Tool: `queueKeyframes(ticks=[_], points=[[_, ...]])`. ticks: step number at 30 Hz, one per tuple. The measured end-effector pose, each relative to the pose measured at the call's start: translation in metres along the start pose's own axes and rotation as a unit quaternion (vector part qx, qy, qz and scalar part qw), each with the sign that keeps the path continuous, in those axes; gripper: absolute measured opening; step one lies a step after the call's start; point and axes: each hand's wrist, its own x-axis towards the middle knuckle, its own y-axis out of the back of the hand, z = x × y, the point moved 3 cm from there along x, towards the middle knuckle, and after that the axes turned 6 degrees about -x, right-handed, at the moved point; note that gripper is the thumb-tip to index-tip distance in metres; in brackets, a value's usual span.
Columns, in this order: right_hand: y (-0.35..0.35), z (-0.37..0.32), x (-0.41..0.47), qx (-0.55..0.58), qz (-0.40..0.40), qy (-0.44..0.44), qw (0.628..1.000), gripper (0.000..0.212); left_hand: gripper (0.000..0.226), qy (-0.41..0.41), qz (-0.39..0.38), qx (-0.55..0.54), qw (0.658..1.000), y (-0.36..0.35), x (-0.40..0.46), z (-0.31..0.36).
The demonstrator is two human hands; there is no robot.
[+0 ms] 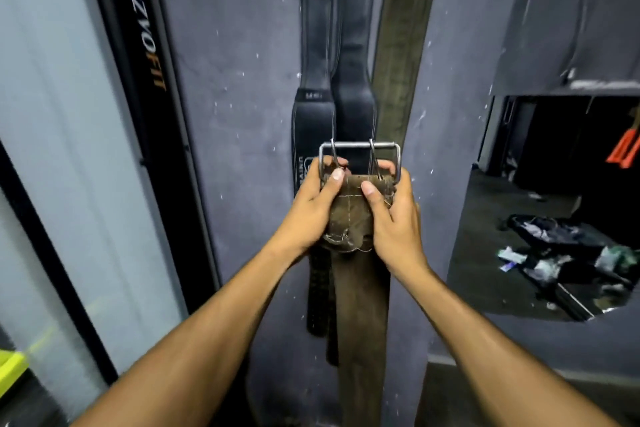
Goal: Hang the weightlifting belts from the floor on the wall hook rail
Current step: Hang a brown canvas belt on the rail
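Note:
I hold a brown suede belt (pixel 360 305) upright in front of the grey wall, its steel double-prong buckle (pixel 359 146) on top. My left hand (pixel 313 210) grips the left side of the buckle end. My right hand (pixel 393 215) grips the right side, thumb pressed on the stitched fold. The strap hangs straight down between my forearms. Behind it a black leather belt (pixel 317 73) and an olive belt (pixel 398 55) hang on the wall from above the frame. The hook rail itself is out of view.
A black banner (pixel 145 55) with lettering stands along the left beside a pale glass panel (pixel 52 114). At right a dark opening (pixel 554 218) shows a floor strewn with clothes and litter. A grey ledge (pixel 568 87) juts out above it.

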Motion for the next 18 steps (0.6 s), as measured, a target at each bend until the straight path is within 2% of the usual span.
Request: queueKeyframes(ticks=[3, 5, 6, 8, 9, 10, 12, 15, 17, 18], points=[[0.004, -0.026, 0.033, -0.001, 0.008, 0.002, 1.000, 0.027, 0.041, 0.000, -0.021, -0.106, 0.994, 0.003, 0.008, 0.021], [0.007, -0.040, 0.054, 0.001, 0.025, 0.001, 1.000, 0.020, 0.052, 0.034, -0.049, -0.166, 0.984, 0.007, 0.006, 0.019], [0.008, -0.046, 0.063, 0.002, 0.036, 0.003, 0.999, 0.017, 0.052, 0.053, -0.064, -0.163, 0.983, 0.008, 0.003, 0.016], [0.006, -0.053, 0.077, 0.000, 0.048, 0.005, 0.999, 0.015, 0.033, 0.066, -0.075, -0.096, 0.990, 0.007, 0.001, 0.014], [0.004, -0.055, 0.082, -0.002, 0.048, 0.002, 0.999, 0.015, 0.020, 0.052, -0.058, -0.065, 0.995, 0.007, 0.003, 0.015], [0.000, -0.057, 0.086, -0.004, 0.043, -0.004, 0.999, 0.016, 0.018, 0.029, -0.043, -0.056, 0.997, 0.008, 0.005, 0.017], [-0.005, -0.061, 0.091, 0.009, 0.020, -0.022, 1.000, 0.024, 0.025, 0.005, -0.017, -0.068, 0.998, 0.011, 0.010, 0.024], [-0.008, -0.068, 0.089, 0.038, -0.033, -0.033, 0.998, 0.055, 0.020, -0.021, 0.010, -0.104, 0.994, 0.016, 0.016, 0.031], [-0.013, -0.068, 0.082, 0.015, -0.032, -0.040, 0.999, 0.066, 0.020, -0.026, 0.016, -0.122, 0.992, 0.019, 0.019, 0.034], [-0.016, -0.068, 0.078, 0.011, -0.012, -0.046, 0.999, 0.064, 0.020, -0.027, 0.014, -0.126, 0.992, 0.020, 0.021, 0.036]])
